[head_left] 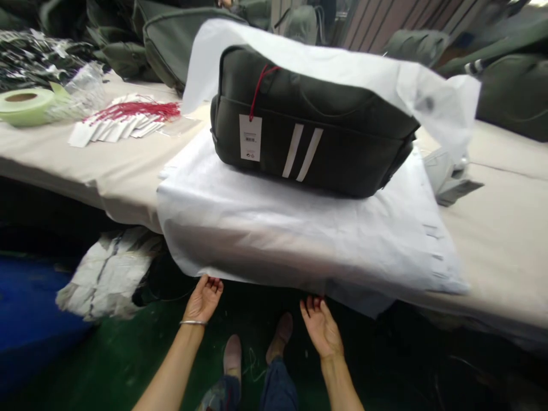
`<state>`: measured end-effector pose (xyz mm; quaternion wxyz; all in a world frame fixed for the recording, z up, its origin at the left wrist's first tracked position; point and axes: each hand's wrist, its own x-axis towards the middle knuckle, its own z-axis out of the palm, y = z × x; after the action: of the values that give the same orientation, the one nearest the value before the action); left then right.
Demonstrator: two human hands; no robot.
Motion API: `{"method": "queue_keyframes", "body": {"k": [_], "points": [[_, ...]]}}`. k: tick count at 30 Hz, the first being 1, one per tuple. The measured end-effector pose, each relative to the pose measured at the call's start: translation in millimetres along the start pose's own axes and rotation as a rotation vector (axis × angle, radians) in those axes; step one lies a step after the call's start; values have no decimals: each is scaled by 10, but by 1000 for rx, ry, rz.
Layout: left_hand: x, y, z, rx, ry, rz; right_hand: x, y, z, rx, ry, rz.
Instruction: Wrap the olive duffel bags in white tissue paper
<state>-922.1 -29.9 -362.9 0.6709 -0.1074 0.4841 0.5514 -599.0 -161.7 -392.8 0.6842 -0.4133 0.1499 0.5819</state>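
A dark green duffel bag (317, 131) with two white stripes and a white hang tag (250, 137) on a red cord lies on a stack of white plastic sheets (278, 228) at the table's front edge. One white sheet (342, 63) is draped over the bag's back and top. My left hand (204, 299) is palm up just under the overhanging front edge of the sheets, fingers apart, fingertips at the edge. My right hand (321, 326) is also palm up and open, its fingertips touching the sheets' lower edge. Neither hand holds anything.
The table (85, 165) has a beige cover. On its left lie a pile of white tags with red cords (124, 120), a pale green tape roll (23, 105) and clear plastic. More green bags (171, 34) are stacked behind. Bundled white packaging (107, 274) lies under the table on a green floor.
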Motion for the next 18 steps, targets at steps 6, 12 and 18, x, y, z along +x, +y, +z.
{"method": "queue_keyframes", "body": {"k": [6,12,18], "points": [[-497,266,-2,17,8,-3,-367,-38,122,-45,83,4],[-660,379,-52,25,-18,1,-258,-6,366,-28,113,-11],[-1047,498,-124,47,0,-4,-791,103,499,-116,169,-47]]}}
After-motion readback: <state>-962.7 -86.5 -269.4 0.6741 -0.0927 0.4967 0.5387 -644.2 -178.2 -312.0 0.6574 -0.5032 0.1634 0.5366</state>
